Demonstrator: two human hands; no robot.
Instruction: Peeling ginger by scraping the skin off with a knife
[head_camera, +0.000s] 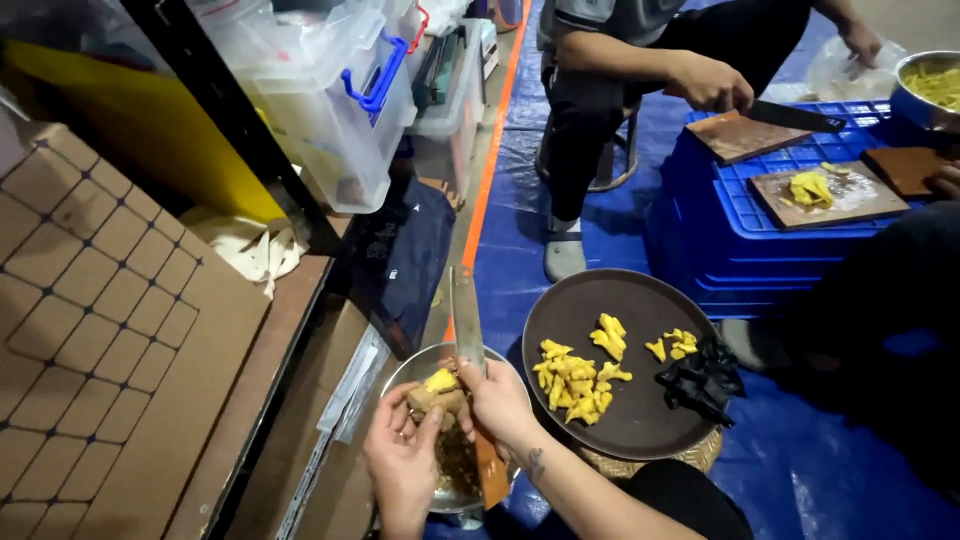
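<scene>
A blue tarpaulin (560, 180) covers the floor, with an orange strip (490, 170) running along its left edge beside dark shelving that carries clear plastic storage boxes (320, 90) and a yellow board (140, 120). On the left, flattened cardboard (110, 330) printed with a grid pattern takes up the near corner, so the open floor narrows to a lane between it and a blue plastic crate (720, 200) further back. On that crate lie wooden cutting boards (825, 195), one carrying yellow pieces, and a seated person's hand (705, 80) rests a large knife there (another sleeve shows at the right edge). Nearer, a round dark tray (640, 300) holds heaps of peeled yellow pieces (575, 375) and a crumpled black glove (700, 380). Just beside the tray sits a metal bowl (405, 370) holding brown peelings, and both of the wearer's hands work over it. The left hand (400, 460) curls its fingers around a brown and yellow root piece (438, 392), pinching it between thumb and fingertips. The right hand (500, 400) is closed around a knife (466, 320), its blade pointing up and away, its orange handle below the palm.
</scene>
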